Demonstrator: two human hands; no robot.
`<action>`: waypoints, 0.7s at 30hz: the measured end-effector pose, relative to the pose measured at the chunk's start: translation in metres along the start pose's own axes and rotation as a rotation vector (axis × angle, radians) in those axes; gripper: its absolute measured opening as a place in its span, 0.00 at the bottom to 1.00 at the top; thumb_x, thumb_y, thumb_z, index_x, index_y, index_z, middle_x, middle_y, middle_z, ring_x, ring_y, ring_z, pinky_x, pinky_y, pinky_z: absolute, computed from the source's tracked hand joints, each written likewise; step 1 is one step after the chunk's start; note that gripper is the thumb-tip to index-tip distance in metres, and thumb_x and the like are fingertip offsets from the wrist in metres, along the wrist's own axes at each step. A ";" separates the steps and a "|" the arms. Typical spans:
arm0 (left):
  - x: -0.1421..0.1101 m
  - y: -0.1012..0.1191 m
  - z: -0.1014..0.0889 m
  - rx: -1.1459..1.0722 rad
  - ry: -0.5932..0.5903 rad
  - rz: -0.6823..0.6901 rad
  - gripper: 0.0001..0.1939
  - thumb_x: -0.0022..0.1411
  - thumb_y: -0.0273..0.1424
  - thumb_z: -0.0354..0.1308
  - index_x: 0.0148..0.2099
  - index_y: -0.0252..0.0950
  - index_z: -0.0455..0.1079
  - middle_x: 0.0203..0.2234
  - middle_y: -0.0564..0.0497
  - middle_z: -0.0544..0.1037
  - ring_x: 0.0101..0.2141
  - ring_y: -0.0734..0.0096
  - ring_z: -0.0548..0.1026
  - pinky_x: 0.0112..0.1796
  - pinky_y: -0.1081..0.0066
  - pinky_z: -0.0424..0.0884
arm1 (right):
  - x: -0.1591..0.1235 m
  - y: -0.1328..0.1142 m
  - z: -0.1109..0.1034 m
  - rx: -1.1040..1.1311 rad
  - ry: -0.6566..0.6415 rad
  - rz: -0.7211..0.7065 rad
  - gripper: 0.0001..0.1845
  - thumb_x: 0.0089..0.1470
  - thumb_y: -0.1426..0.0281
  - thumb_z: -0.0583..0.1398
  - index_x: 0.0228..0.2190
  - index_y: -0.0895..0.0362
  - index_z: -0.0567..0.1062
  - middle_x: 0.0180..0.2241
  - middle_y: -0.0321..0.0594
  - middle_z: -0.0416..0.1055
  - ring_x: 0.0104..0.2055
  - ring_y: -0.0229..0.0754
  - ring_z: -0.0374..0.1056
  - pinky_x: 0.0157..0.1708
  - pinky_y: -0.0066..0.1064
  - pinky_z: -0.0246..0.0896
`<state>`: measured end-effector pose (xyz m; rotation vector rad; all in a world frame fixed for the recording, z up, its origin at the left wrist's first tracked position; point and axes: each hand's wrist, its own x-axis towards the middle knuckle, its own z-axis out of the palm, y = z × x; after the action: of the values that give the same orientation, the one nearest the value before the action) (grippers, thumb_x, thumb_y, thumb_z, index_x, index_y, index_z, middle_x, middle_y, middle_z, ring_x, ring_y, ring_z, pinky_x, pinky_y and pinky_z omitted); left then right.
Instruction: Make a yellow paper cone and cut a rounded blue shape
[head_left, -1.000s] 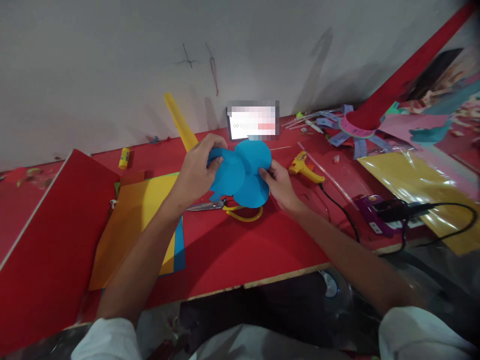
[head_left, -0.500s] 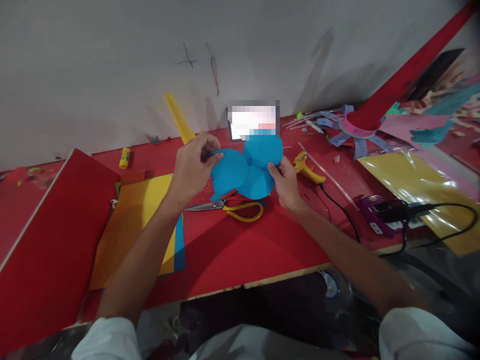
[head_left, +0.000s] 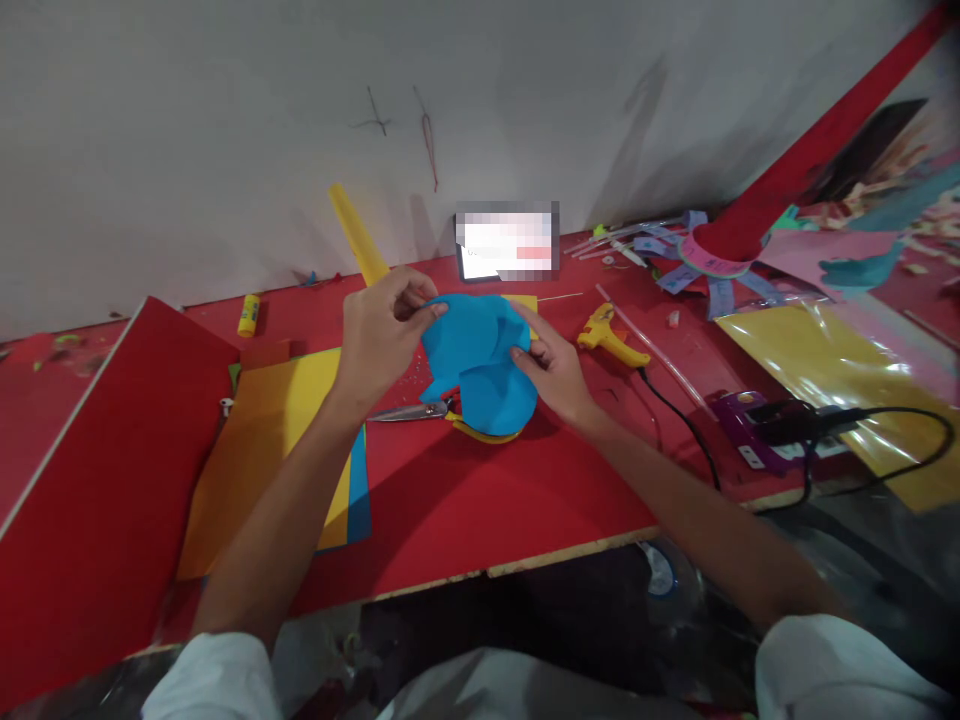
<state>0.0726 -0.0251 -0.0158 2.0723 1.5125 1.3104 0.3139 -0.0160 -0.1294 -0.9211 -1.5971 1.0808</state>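
Observation:
Rounded lobes of blue paper overlap above the red table. At their left edge my left hand pinches the paper between thumb and fingers. On the right side my right hand grips another lobe, thumb in front and fingers behind. Scissors lie beneath the paper, with the blades showing and the yellow handles mostly hidden. To the right of my right hand rests a yellow glue gun with a black cord. A bit of yellow paper shows behind the blue lobes.
Orange and yellow sheets lie on the left beside a red board. A glue stick stands farther back. A screen leans against the wall. Right of centre are a purple power strip, gold sheet and red paper cone.
The right-hand lobe of blue paper has swung left and down over the others, with my right hand following leftward. The paper now covers the scissors' handles more. My left hand has barely moved.

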 end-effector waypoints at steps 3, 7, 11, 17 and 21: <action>-0.001 -0.002 0.003 -0.016 -0.020 -0.002 0.16 0.66 0.47 0.68 0.40 0.39 0.75 0.31 0.51 0.78 0.32 0.71 0.76 0.32 0.71 0.74 | 0.000 -0.002 0.003 -0.003 -0.002 -0.040 0.20 0.64 0.49 0.62 0.44 0.51 0.80 0.36 0.39 0.76 0.35 0.44 0.69 0.37 0.37 0.65; -0.003 -0.005 0.010 -0.071 -0.081 -0.012 0.13 0.66 0.43 0.67 0.39 0.39 0.74 0.30 0.52 0.78 0.32 0.70 0.75 0.31 0.70 0.73 | 0.000 -0.005 0.007 0.009 -0.103 -0.018 0.27 0.63 0.44 0.61 0.26 0.53 0.70 0.26 0.35 0.63 0.30 0.40 0.60 0.30 0.33 0.57; -0.006 -0.007 0.017 -0.074 -0.137 -0.019 0.07 0.67 0.37 0.65 0.41 0.40 0.74 0.32 0.51 0.78 0.32 0.69 0.76 0.32 0.68 0.73 | 0.001 -0.004 0.007 0.033 -0.131 0.032 0.30 0.58 0.40 0.63 0.24 0.53 0.69 0.24 0.33 0.61 0.28 0.39 0.57 0.29 0.32 0.54; -0.009 -0.004 0.022 0.116 -0.071 0.072 0.15 0.69 0.35 0.64 0.56 0.42 0.72 0.55 0.43 0.76 0.49 0.60 0.78 0.47 0.61 0.78 | 0.004 0.000 0.005 -0.051 -0.011 0.011 0.29 0.56 0.44 0.66 0.21 0.53 0.68 0.21 0.32 0.59 0.26 0.38 0.55 0.28 0.33 0.50; -0.014 0.003 0.028 0.176 -0.078 0.122 0.16 0.72 0.37 0.61 0.59 0.40 0.73 0.50 0.44 0.78 0.44 0.62 0.78 0.44 0.63 0.76 | 0.005 -0.002 0.004 -0.089 0.050 0.003 0.27 0.55 0.46 0.67 0.22 0.53 0.69 0.21 0.33 0.62 0.26 0.38 0.57 0.29 0.34 0.52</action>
<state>0.0952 -0.0305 -0.0365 2.3294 1.5392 1.1588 0.3085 -0.0134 -0.1266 -1.0016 -1.6137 0.9882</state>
